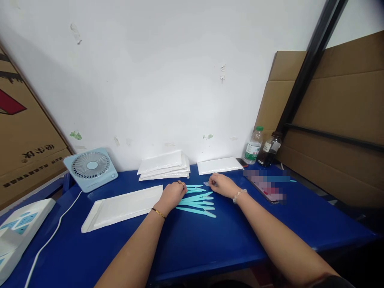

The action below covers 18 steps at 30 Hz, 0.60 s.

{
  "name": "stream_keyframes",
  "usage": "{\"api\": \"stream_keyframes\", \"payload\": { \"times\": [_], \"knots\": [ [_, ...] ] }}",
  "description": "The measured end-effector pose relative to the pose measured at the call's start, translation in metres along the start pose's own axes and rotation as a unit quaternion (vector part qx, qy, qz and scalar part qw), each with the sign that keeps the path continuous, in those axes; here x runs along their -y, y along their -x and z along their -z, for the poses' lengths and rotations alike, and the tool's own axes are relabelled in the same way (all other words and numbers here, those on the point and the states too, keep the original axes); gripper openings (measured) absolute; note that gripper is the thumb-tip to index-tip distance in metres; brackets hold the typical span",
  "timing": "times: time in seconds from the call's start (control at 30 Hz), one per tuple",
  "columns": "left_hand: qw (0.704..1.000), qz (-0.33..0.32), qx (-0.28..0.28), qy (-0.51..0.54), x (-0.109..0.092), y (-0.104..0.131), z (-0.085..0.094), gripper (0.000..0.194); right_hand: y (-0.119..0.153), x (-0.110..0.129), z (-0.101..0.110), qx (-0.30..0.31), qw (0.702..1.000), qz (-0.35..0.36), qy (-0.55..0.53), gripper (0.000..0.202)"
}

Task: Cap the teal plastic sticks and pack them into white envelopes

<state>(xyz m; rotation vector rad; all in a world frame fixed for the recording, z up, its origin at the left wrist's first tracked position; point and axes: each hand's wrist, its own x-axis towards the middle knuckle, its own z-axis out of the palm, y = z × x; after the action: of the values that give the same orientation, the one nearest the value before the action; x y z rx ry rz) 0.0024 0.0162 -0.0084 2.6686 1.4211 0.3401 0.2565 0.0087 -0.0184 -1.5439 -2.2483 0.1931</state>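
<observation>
Several slim turquoise eyebrow razors [195,209] lie fanned out on the blue table, their paler ends pointing right. My left hand [173,195] is closed over the left ends of the upper razors [195,187], its fingertips pinched on a handle; the exact grip is hidden. Just to the right, my right hand [223,185] pinches a small translucent piece [207,184], which looks like a blade cap, close to the razors' tips. A white padded envelope [126,206] lies flat beside my left wrist.
A stack of white padded envelopes [163,166] rests by the wall, with another envelope [220,165] to its right. A blue fan [91,168] and a power strip [27,224] stand left. Bottles [254,146] and a partly blurred phone [262,187] are at right.
</observation>
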Motion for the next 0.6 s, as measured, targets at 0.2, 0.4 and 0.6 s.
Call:
{"api": "stream_keyframes", "payload": {
  "times": [0.2, 0.4, 0.6],
  "knots": [
    [0.998, 0.002, -0.034, 0.051, 0.0, 0.0, 0.003, 0.022, 0.006, 0.004, 0.014, 0.027, 0.979, -0.001, -0.201, 0.011],
    [0.998, -0.002, -0.044, 0.054, -0.001, 0.0, 0.004, 0.021, 0.006, 0.006, 0.012, 0.039, 0.986, -0.006, -0.164, 0.011],
    [0.998, -0.028, -0.05, 0.015, -0.005, 0.0, 0.005, 0.021, 0.005, 0.01, 0.008, 0.054, 0.989, 0.002, -0.136, 0.012]
  ]
}}
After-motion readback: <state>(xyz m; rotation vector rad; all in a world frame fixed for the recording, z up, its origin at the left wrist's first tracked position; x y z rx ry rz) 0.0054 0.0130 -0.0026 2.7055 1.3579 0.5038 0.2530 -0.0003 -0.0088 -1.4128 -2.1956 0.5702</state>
